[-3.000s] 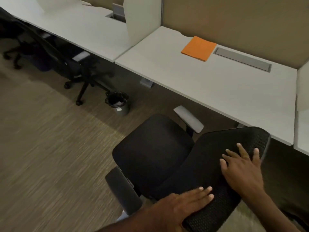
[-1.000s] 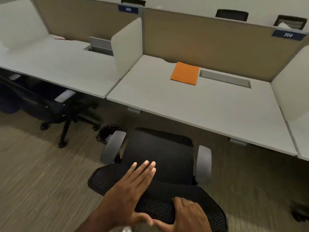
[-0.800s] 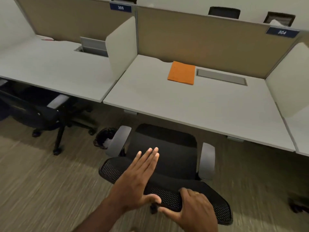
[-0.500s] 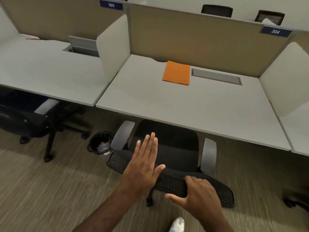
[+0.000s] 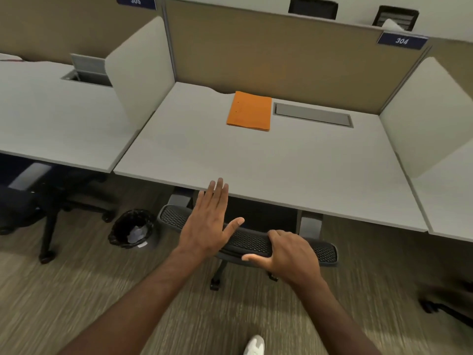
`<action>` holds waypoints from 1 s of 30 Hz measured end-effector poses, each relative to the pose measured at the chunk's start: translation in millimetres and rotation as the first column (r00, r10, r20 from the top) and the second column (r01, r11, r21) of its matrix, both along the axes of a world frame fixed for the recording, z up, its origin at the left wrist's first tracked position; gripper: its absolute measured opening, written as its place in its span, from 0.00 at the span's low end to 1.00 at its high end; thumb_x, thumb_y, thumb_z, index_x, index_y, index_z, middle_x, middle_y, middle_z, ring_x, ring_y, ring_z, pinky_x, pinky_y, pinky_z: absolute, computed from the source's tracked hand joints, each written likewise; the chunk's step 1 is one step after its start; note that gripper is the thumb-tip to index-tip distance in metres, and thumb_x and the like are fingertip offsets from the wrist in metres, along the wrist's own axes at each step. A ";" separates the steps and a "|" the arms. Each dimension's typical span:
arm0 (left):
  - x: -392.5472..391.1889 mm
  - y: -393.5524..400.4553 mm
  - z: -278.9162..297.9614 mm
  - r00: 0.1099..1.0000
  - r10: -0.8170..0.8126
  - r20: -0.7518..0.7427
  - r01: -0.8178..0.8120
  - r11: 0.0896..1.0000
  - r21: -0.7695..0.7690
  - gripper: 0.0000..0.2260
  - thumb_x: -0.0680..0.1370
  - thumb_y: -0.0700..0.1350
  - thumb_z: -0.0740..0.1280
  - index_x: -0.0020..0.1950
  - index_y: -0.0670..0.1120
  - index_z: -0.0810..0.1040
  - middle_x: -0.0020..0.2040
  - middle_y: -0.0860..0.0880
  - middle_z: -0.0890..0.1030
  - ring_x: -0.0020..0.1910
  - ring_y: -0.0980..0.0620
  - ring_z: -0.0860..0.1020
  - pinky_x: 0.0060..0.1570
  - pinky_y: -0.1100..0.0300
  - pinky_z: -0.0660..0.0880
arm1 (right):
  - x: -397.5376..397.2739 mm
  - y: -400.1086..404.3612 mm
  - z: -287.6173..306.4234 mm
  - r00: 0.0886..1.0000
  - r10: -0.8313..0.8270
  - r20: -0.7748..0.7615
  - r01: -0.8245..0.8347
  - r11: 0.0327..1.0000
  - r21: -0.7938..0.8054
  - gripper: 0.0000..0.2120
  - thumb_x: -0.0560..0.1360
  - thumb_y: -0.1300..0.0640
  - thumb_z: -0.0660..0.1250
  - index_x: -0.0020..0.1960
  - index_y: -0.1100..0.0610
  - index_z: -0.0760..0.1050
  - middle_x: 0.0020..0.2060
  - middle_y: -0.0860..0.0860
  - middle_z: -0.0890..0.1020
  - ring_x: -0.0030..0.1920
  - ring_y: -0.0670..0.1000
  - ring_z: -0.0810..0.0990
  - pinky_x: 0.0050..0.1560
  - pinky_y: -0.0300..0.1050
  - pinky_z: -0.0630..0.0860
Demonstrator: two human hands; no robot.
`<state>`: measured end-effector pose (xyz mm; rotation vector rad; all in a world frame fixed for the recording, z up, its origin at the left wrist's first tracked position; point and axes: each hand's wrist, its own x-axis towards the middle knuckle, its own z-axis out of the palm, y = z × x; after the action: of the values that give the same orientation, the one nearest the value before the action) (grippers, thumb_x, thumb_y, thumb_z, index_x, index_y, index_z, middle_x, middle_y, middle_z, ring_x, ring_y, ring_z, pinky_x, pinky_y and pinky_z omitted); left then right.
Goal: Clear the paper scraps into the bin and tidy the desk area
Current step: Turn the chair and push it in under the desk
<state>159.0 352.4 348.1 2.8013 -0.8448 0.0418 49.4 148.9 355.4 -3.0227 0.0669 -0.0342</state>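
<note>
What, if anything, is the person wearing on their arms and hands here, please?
Nothing shows on either: the left hand and right hand are bare, with no gloves, rings, watch or bands visible, and both forearms are uncovered as far as the picture's lower edge, with no sleeve in view.

The counter [image 5: 268, 170] covers my chair's [image 5: 253, 243] seat and most of both armrests; only the top of its backrest shows. My right hand's [image 5: 289, 252] fingers [image 5: 275, 235] curl over that top edge, their tips out of sight. The bin [image 5: 133, 230] holds something pale, too small to identify. The floor [image 5: 76, 290] is smeared. My shoe [image 5: 254, 345] is cut off below.
</note>
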 end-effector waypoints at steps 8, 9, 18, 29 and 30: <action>37.9 -50.4 -0.1 1.000 0.016 0.004 -0.016 0.999 0.043 0.41 0.79 0.71 0.40 0.80 0.43 0.33 0.80 0.45 0.31 0.80 0.49 0.33 0.80 0.44 0.45 | 44.2 -51.1 1.3 0.987 -0.023 0.158 0.021 1.000 0.010 0.46 0.77 0.26 0.42 0.82 0.59 0.40 0.81 0.57 0.41 0.81 0.55 0.40 0.81 0.54 0.44; 41.0 -55.7 0.9 1.000 0.015 0.013 -0.016 0.999 0.034 0.42 0.79 0.71 0.40 0.80 0.43 0.33 0.80 0.45 0.31 0.80 0.48 0.33 0.80 0.43 0.46 | 48.6 -55.9 2.1 0.982 -0.043 0.185 0.040 0.999 0.016 0.47 0.77 0.26 0.44 0.81 0.60 0.39 0.81 0.57 0.40 0.81 0.56 0.40 0.80 0.55 0.43; 70.2 -84.2 10.1 0.999 0.029 0.028 -0.025 0.991 -0.130 0.46 0.76 0.74 0.40 0.81 0.41 0.36 0.81 0.43 0.35 0.81 0.43 0.38 0.78 0.36 0.49 | 83.5 -87.1 0.3 0.966 -0.098 0.238 0.093 0.995 0.033 0.49 0.77 0.27 0.49 0.81 0.62 0.41 0.81 0.59 0.42 0.81 0.58 0.43 0.79 0.61 0.52; 77.9 -104.4 13.6 1.000 0.007 0.009 -0.005 0.988 -0.155 0.45 0.76 0.74 0.40 0.81 0.41 0.37 0.82 0.45 0.35 0.81 0.46 0.38 0.79 0.38 0.47 | 95.9 -110.0 -1.7 0.972 -0.106 0.211 0.104 0.994 0.021 0.47 0.78 0.29 0.49 0.81 0.60 0.40 0.81 0.56 0.41 0.81 0.56 0.43 0.78 0.57 0.49; 77.9 -104.4 13.5 1.000 0.003 0.008 -0.002 0.989 -0.149 0.45 0.76 0.74 0.39 0.81 0.41 0.37 0.82 0.45 0.35 0.81 0.46 0.38 0.79 0.38 0.47 | 96.0 -110.4 -2.1 0.973 -0.103 0.208 0.103 0.995 0.015 0.46 0.78 0.29 0.49 0.81 0.60 0.40 0.81 0.56 0.41 0.82 0.55 0.43 0.78 0.56 0.49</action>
<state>236.9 248.0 361.6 2.6647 -0.8047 0.1123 145.5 38.5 353.3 -2.9888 0.2040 -0.3588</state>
